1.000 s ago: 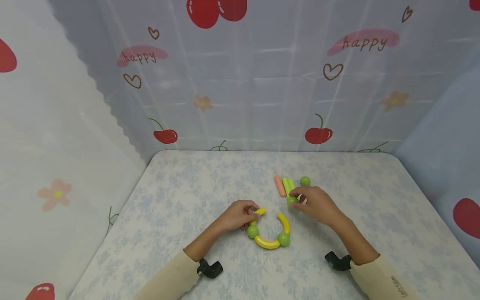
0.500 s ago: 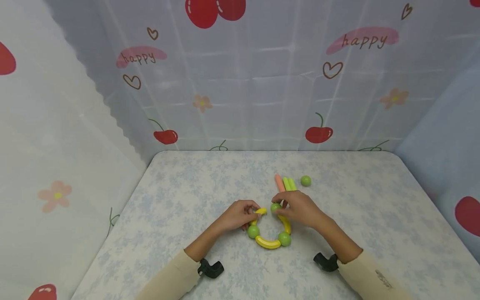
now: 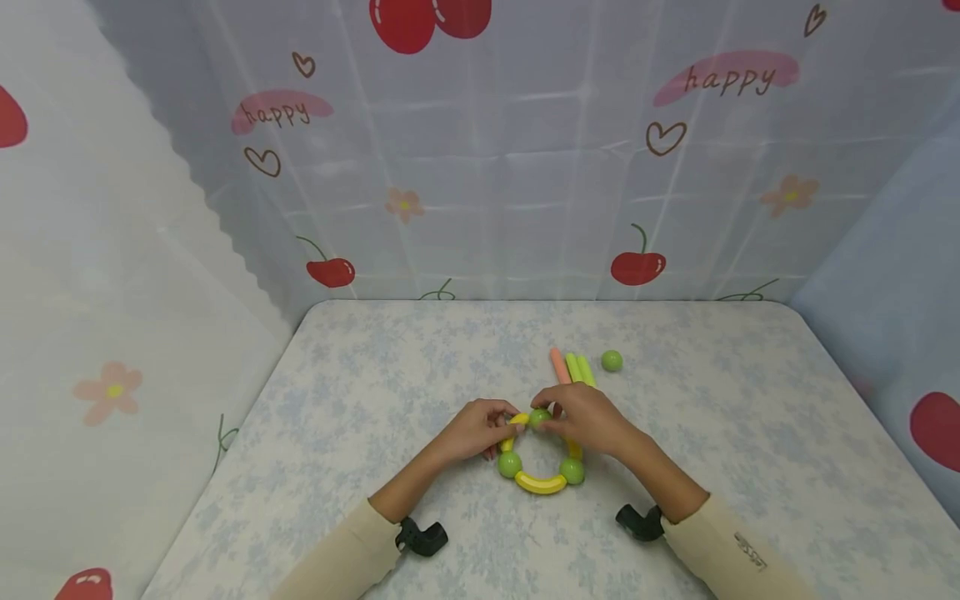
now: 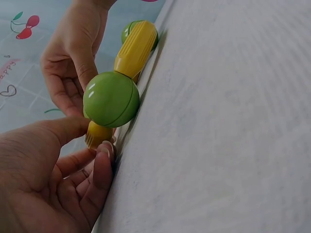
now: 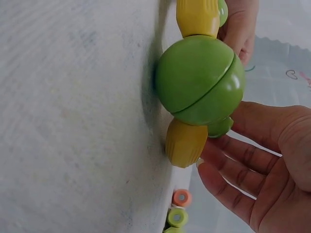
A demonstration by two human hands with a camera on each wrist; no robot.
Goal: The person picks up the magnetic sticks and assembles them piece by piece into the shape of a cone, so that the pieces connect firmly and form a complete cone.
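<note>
Curved yellow rods and green balls form a ring on the table in the head view. The front yellow rod (image 3: 541, 484) lies between a left green ball (image 3: 510, 464) and a right green ball (image 3: 572, 470). With thumb and fingers, my left hand (image 3: 474, 431) pinches the left yellow rod (image 3: 519, 419). My right hand (image 3: 592, 418) holds another green ball (image 3: 539, 418) at the far side of the ring, right at that rod's end. The right yellow rod (image 3: 574, 449) is partly hidden beneath my right hand. A nearer green ball (image 5: 199, 80) covers most of the held one in the right wrist view.
Behind my right hand lie an orange rod (image 3: 559, 367) and two yellow-green rods (image 3: 579, 367), side by side. A loose green ball (image 3: 612, 361) sits to their right. A curtain (image 3: 480, 167) with printed cherries hangs behind the table's far edge.
My right hand has carried a green ball from beside the yellow-green rods, leftward and nearer, to the ring's gap. The right part of the ring has shifted slightly. My left hand stays in place.
</note>
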